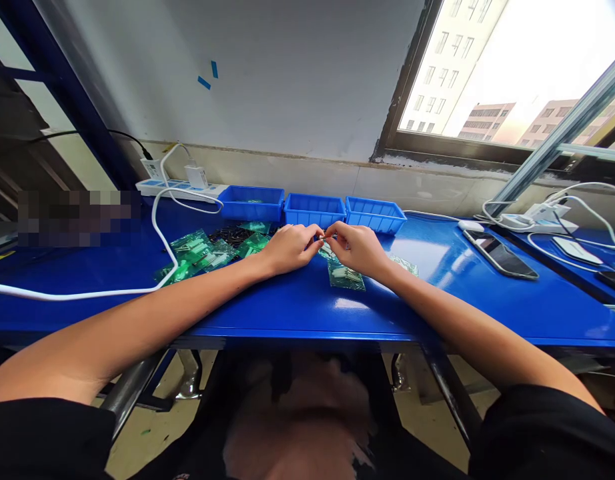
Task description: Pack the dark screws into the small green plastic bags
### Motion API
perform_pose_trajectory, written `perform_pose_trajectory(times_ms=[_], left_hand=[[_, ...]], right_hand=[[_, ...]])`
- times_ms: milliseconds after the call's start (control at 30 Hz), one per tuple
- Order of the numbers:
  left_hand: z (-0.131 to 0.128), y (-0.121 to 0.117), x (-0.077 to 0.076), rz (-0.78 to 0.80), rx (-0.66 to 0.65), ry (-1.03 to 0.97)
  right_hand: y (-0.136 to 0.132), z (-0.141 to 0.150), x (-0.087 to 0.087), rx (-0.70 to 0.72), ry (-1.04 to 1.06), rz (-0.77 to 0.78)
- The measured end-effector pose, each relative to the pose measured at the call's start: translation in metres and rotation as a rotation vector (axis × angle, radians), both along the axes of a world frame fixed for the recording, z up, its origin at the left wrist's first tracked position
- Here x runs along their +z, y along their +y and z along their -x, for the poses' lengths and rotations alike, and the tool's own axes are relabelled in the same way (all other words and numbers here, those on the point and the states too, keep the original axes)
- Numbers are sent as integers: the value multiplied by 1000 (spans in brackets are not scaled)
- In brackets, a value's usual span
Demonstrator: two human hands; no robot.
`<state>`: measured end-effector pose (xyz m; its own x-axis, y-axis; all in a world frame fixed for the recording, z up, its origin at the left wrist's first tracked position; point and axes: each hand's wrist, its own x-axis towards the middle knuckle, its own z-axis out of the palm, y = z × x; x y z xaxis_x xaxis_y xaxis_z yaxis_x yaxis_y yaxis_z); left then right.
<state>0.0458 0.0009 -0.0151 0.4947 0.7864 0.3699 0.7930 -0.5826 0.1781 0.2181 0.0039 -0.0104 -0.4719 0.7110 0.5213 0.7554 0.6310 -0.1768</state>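
My left hand [293,248] and my right hand [358,251] meet above the middle of the blue table, fingertips pinched close together. Between them is a tiny piece, pale with a dark or reddish part, too small to name. Just below my right hand lies a green-tinted clear packet [345,275] with pale strips inside. Left of my left hand are several similar green packets [192,248], partly piled up. Behind them spreads a heap of small dark pieces [227,235], partly hidden by my left hand and the packets.
Three blue bins [315,208] line the back of the table [287,310]. A white power strip [180,189] and a thick white cable [87,294] are at left. On the right lie a phone [502,252], another white packet [405,265] and more chargers with cables [547,215].
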Motion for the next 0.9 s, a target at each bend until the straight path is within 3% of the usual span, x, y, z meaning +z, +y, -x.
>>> perform_pose_trajectory(times_ms=[900], left_hand=[[0,-1,0,9,-5,18]], right_hand=[[-2,1,0,-2,-30,46]])
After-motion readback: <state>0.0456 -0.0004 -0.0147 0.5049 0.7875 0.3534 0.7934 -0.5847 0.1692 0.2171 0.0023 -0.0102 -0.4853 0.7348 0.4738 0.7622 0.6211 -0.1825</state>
